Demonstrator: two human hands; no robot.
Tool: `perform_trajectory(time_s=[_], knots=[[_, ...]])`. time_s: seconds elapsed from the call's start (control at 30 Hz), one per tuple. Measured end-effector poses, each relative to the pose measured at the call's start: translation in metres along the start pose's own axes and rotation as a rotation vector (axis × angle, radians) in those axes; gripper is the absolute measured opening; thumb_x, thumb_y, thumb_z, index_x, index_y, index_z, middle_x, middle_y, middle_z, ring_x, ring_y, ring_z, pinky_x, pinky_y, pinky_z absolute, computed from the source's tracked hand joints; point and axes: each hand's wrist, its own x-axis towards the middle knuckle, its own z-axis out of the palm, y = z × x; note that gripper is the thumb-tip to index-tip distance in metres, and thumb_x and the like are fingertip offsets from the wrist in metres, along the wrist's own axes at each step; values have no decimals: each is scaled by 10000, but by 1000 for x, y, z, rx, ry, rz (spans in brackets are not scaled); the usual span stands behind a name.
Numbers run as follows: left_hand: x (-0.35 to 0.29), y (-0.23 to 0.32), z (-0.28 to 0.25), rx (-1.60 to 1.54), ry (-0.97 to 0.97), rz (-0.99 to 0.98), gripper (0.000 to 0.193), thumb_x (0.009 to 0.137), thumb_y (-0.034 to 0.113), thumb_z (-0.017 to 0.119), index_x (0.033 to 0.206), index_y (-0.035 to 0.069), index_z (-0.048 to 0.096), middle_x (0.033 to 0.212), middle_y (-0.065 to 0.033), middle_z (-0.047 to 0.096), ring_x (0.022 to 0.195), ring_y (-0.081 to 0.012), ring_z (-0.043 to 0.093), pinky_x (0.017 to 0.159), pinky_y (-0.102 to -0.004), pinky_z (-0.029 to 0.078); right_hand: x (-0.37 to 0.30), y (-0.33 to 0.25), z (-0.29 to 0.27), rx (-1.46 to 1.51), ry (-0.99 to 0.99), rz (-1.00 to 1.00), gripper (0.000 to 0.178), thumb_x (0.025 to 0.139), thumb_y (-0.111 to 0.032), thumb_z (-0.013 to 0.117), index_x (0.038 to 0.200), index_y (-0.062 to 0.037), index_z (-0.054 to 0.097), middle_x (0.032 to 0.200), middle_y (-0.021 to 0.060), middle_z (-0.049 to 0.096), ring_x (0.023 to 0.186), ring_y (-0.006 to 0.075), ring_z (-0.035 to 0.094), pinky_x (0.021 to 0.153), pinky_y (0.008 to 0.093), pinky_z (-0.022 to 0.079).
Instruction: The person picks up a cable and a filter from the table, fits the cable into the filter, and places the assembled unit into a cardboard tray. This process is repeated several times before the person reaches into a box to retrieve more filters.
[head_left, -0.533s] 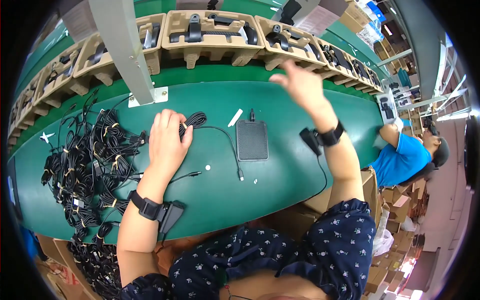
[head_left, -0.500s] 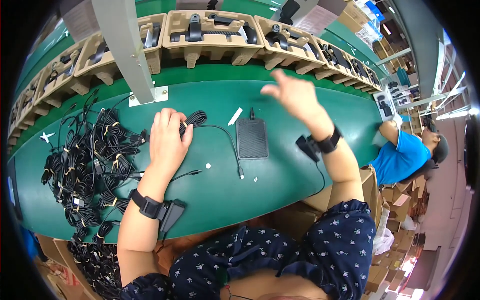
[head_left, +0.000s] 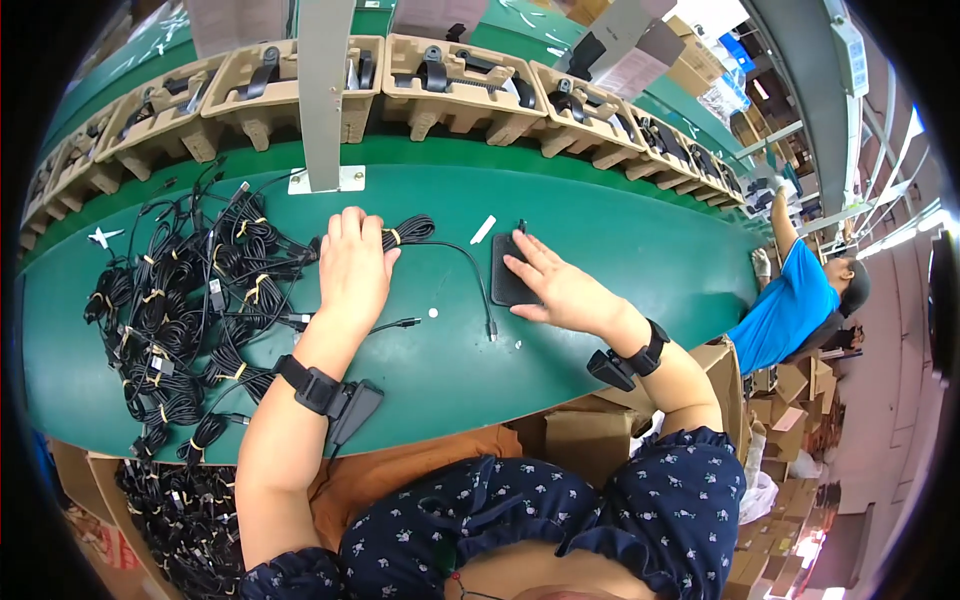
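My left hand [head_left: 354,268] lies on the green table with its fingers curled over one end of a coiled black cable [head_left: 410,231]. A loose length of that cable runs out to a plug [head_left: 492,331], and another cable end [head_left: 405,323] sticks out below the hand. My right hand [head_left: 565,290] is open, its spread fingers lying flat over a black rectangular mesh-textured pad [head_left: 507,288]. The pad is partly covered by the fingers; a short plug [head_left: 521,227] shows at its far edge. A big tangle of bundled black cables [head_left: 165,310] fills the table's left side.
Cardboard trays [head_left: 460,105] with black parts line the far side, behind a grey metal post [head_left: 322,120]. A white strip [head_left: 483,229] and a small white disc [head_left: 433,313] lie near the pad. A person in blue [head_left: 790,310] works at right. Below left stands a box of cables [head_left: 180,520].
My right hand has come down from above the table's far right onto the pad. My left hand stays at the coiled cable. The person at right has raised an arm.
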Motion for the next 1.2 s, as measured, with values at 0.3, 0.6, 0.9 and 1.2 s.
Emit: perform_trajectory(time_s=[0.3,0.6,0.9,1.2], knots=[[3,4,-10,35,-54,-8,214,720,145,675,919,110,605,914,-89,468,879,-261,476,729,-374,420,16,65,-56,-7,710,261,323,810,12,503,1101,-98,587,922,97,636,770,243,624,701,309,503],[4,4,-9,28,-50,-5,244,706,132,684,933,115,598,906,-91,466,857,-272,480,719,-380,421,41,246,-100,-262,926,601,252,887,-139,462,1079,-208,610,883,69,573,881,277,558,741,341,446],[9,4,-8,35,-55,-31,248,704,124,691,936,113,607,874,-89,462,821,-262,474,691,-370,421,65,317,-90,-197,769,576,277,870,-159,479,1090,-260,615,1002,43,623,967,243,568,815,330,455],[12,4,-8,38,-79,-53,245,713,99,682,946,100,608,862,-88,460,811,-252,479,698,-363,423,71,339,-89,-130,631,582,281,863,-150,489,1123,-181,591,1039,75,632,966,269,580,824,325,447]])
